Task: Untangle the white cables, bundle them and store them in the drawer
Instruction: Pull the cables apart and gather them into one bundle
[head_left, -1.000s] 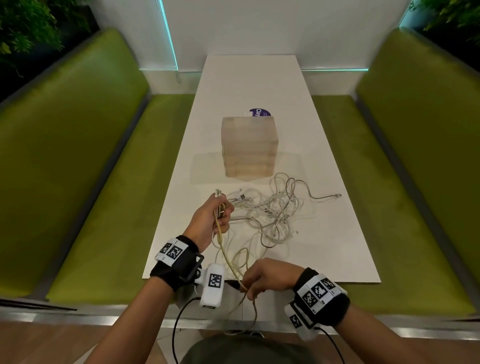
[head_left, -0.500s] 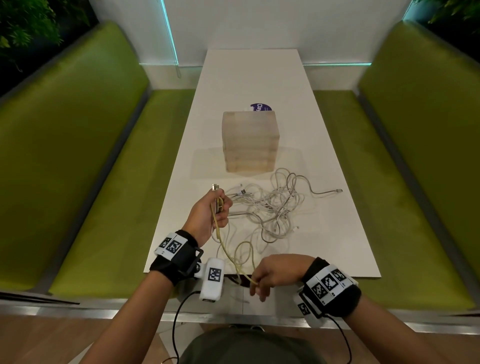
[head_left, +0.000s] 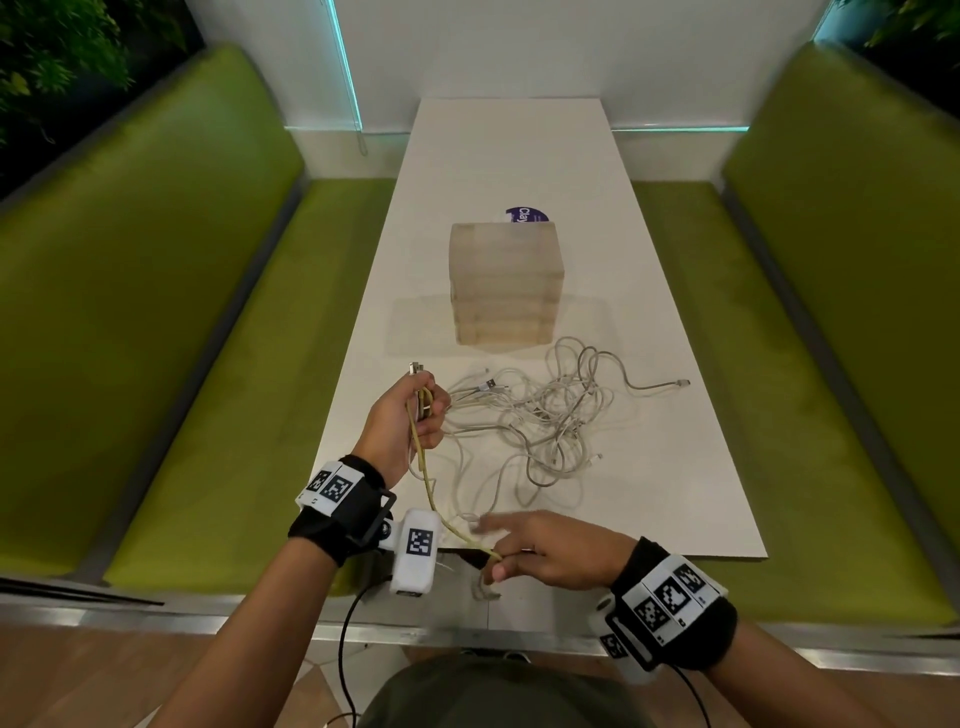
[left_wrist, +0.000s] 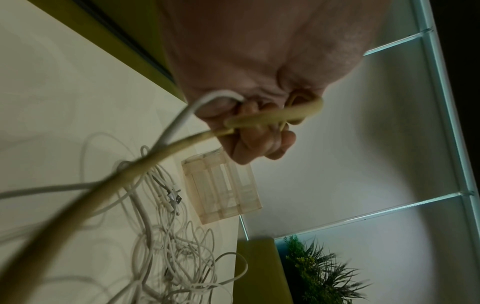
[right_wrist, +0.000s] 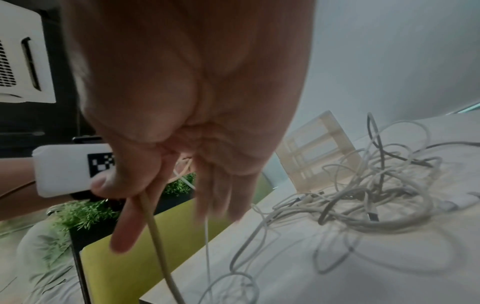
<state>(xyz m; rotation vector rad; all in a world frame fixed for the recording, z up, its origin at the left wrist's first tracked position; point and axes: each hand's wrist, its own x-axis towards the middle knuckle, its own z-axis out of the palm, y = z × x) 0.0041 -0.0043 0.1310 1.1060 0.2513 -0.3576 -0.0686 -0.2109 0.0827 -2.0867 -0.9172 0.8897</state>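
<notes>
A tangle of white cables (head_left: 540, 415) lies on the white table (head_left: 509, 156) in front of a small pale drawer unit (head_left: 505, 283). My left hand (head_left: 415, 415) grips a folded yellowish cable (head_left: 426, 483) at the table's left edge, with its USB plug (head_left: 414, 369) sticking up. That cable runs down to my right hand (head_left: 519, 551) at the near edge, which pinches it between thumb and forefinger with the other fingers stretched out. In the left wrist view my fingers (left_wrist: 259, 127) curl round the cable (left_wrist: 155, 156). The right wrist view shows the cable (right_wrist: 158, 236) under my thumb.
Green padded benches (head_left: 156, 338) flank the table on both sides. A purple round sticker (head_left: 525, 214) lies behind the drawer unit. One loose cable end (head_left: 675, 383) trails to the right of the tangle. A white wall closes the far end.
My right hand has slid to the right along the yellowish cable and spread its outer fingers. The left hand has stayed almost still with its loop.
</notes>
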